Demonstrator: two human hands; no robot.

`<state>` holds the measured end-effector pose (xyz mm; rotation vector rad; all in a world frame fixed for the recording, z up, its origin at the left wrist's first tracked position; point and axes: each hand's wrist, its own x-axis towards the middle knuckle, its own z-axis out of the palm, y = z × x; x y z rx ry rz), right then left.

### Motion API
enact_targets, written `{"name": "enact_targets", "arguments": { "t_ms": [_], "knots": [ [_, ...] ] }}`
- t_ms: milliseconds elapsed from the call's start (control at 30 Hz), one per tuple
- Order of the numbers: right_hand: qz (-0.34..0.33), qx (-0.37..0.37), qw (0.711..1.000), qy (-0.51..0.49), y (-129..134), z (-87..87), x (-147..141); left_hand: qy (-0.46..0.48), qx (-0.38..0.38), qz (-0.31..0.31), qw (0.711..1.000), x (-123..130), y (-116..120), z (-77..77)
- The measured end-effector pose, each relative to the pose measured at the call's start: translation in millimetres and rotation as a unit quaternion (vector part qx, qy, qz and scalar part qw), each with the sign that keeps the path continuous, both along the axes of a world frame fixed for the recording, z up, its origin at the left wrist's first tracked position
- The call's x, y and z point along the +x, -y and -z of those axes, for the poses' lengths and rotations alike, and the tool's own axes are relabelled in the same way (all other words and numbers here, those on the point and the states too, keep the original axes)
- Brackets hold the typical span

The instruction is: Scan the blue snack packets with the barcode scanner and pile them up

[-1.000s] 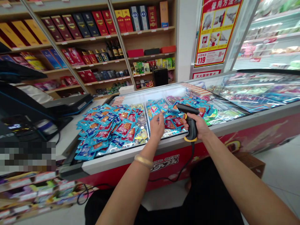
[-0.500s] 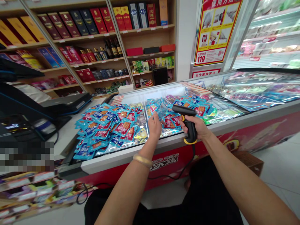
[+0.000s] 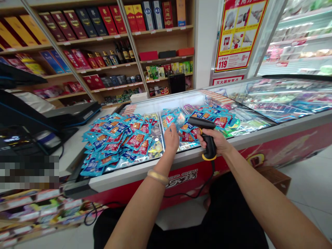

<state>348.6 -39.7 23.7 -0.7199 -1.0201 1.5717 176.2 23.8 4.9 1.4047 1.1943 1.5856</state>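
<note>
My left hand (image 3: 171, 139) is closed on the near edge of a blue snack packet (image 3: 180, 120), holding it above the glass top of the freezer. My right hand (image 3: 216, 140) grips a black barcode scanner (image 3: 209, 145) with yellow trim by its handle. The scanner's head points left toward the packet, a small gap apart. To the left lies a large heap of blue and red snack packets (image 3: 116, 138). A smaller pile of similar packets (image 3: 220, 119) lies behind and to the right of the scanner.
The chest freezer (image 3: 109, 178) spans the front, its glass showing goods inside. A counter with a dark device (image 3: 75, 116) stands at left. Shelves (image 3: 160, 31) of boxes and bottles line the back. The scanner's cable (image 3: 192, 197) hangs down before the freezer; a cardboard box (image 3: 275, 180) sits right.
The packet in my left hand has tilted, and a bright, pale patch now shows on it. The scanner has shifted slightly left.
</note>
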Motion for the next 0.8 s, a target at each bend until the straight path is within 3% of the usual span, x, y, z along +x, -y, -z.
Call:
{"name": "enact_targets", "arguments": {
  "t_ms": [200, 300, 400, 567, 667, 800],
  "knots": [
    [0.023, -0.002, 1.0, -0.009, 3, -0.7, -4, -0.088, 0.051, -0.026, 0.994, -8, 7, -2.7],
    [0.034, 0.002, 0.999, -0.014, 3, -1.4, -20, -0.16, 0.147, -0.059, 0.974, -36, 14, -8.2],
    [0.034, -0.002, 0.999, -0.021, 1, -3.1, -49, -0.277, 0.202, -0.124, 0.931, -81, 21, -15.8],
    [-0.009, -0.02, 0.999, -0.045, -6, -5.1, -97, -0.468, 0.106, -0.27, 0.835, -142, 37, -21.1],
    [-0.034, -0.027, 0.998, -0.046, -7, -4.4, -111, -0.561, 0.05, -0.25, 0.788, -153, 47, -15.6],
    [-0.04, -0.041, 0.997, -0.047, -7, -3.8, -114, -0.585, 0.045, -0.234, 0.775, -152, 52, -10.3]
  ]
}}
